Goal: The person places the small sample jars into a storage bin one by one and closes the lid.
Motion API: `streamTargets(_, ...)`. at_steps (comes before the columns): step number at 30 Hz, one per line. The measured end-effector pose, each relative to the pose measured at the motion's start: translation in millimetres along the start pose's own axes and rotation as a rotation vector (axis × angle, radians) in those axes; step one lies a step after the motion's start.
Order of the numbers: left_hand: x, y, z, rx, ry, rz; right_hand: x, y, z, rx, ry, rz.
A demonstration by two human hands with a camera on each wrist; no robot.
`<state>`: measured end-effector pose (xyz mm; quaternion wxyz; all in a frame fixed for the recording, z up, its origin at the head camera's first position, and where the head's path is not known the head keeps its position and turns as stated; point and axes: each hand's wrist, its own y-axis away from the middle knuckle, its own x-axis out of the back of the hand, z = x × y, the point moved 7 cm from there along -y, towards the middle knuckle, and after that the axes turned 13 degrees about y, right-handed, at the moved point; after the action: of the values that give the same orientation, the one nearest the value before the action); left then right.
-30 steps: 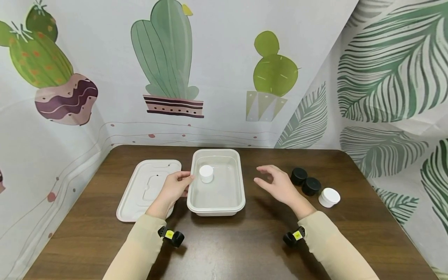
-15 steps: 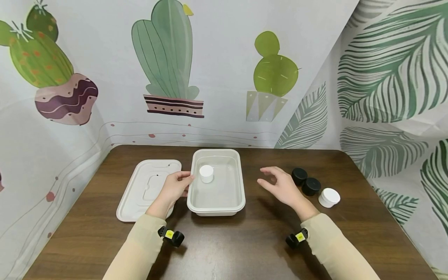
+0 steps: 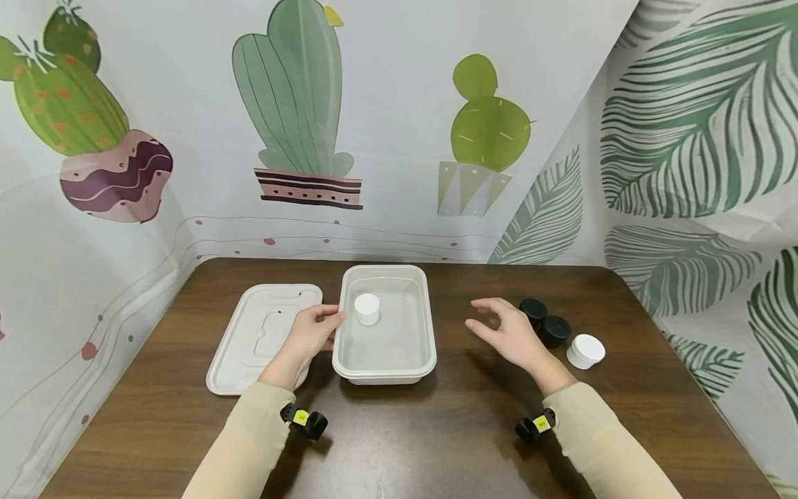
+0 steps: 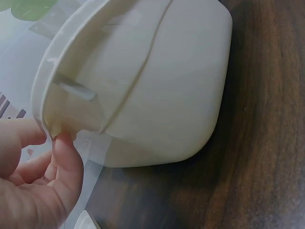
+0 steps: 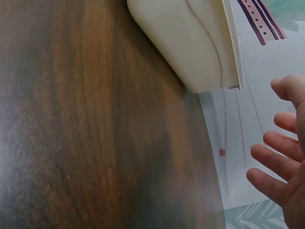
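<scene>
Right hand (image 3: 512, 334) drifted rightward since a second ago — now hovering fingers spread and empty, just beside two black lids (image 3: 544, 322), partly hiding the nearer one. Left hand (image 3: 309, 334) unchanged, thumb and fingertips pinching the left rim of the white tray (image 3: 349, 360) mid-tabletop (image 3: 436, 430). Inside — one small white cup (image 3: 367, 309); flat lid (image 3: 249, 346) just left, partly covered.

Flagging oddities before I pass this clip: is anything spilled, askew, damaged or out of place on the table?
Nothing stands out. The white tray sits flat with one small white cup upright inside; its lid lies flat alongside. Two black cups and another white cup stand upright by the right hand. No spill or damage shows.
</scene>
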<state>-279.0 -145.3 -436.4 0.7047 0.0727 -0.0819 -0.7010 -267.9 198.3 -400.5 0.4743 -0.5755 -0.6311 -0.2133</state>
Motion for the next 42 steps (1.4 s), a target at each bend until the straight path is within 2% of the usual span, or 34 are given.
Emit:
streamTargets(22,-0.8,-1.2,0.3,0.0,-0.022,0.007,11.2,7.2,23.2,-0.049,0.017,0.02)
streamTargets(42,-0.2,2.2,2.1,0.003,0.002,-0.006,21.8,11.3,31.8,-0.065,0.053,0.05)
